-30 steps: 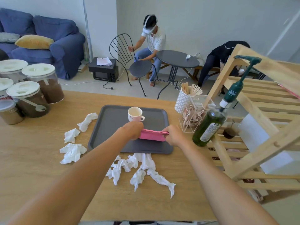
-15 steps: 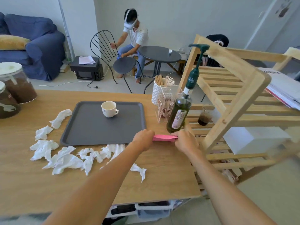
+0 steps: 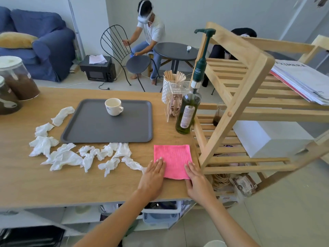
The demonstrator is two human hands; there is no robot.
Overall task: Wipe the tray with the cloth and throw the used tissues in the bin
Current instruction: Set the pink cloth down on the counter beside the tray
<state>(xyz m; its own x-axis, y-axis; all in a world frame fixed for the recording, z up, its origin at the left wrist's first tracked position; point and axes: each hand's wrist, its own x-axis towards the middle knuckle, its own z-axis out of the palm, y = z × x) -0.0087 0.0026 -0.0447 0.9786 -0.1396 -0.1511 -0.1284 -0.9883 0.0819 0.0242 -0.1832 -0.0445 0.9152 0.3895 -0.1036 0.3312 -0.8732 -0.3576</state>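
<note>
Near the front right corner of the bench [image 3: 26, 189], one pink cloth [image 3: 172, 160] lies flat and squared, and both hands are spread open on it: the left hand [image 3: 154, 175] pressing its front left corner, the right hand [image 3: 195, 177] on its front right corner, fingers straight, gripping nothing. One grey tray [image 3: 99, 129] sits mid-bench, just behind and left of the cloth, and it carries a single white cup [image 3: 114, 106] toward its back edge; what is in the cup I cannot tell. Crumpled white tissues [image 3: 62, 158], about nine by my count, curl round the tray's left and front edges, the nearest one touching the left hand. Along the right edge stand one green pump bottle [image 3: 188, 111], one clear box [image 3: 171, 106] of wooden pieces and one white cup of wooden sticks [image 3: 173, 75]. Two lidded jars [image 3: 19, 79] of brown grounds crowd the back left corner. Bare wood runs along the front edge, left of the hands. A wooden rack [image 3: 249, 97] butts against the right edge, close beside the cloth.
</note>
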